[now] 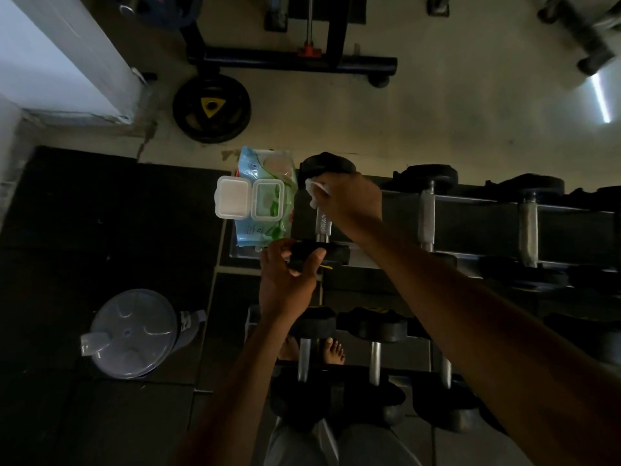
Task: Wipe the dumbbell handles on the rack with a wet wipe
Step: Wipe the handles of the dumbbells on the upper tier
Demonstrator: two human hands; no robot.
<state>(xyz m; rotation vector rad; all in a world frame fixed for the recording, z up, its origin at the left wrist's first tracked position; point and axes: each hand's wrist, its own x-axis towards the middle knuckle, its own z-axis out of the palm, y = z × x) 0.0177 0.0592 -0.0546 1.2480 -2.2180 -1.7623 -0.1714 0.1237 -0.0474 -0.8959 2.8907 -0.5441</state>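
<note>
On the top shelf of the rack the leftmost dumbbell lies with its metal handle pointing toward me. My right hand wraps a white wet wipe around the far part of that handle. My left hand grips the dumbbell's near black head. A pack of wet wipes lies just left of the dumbbell, its plastic lid flipped open. Two more dumbbell handles lie further right on the same shelf.
A lower shelf holds several dumbbells close to my legs. A round translucent lid lies on the dark floor mat at left. A black weight plate and a machine's base bar sit on the pale floor beyond.
</note>
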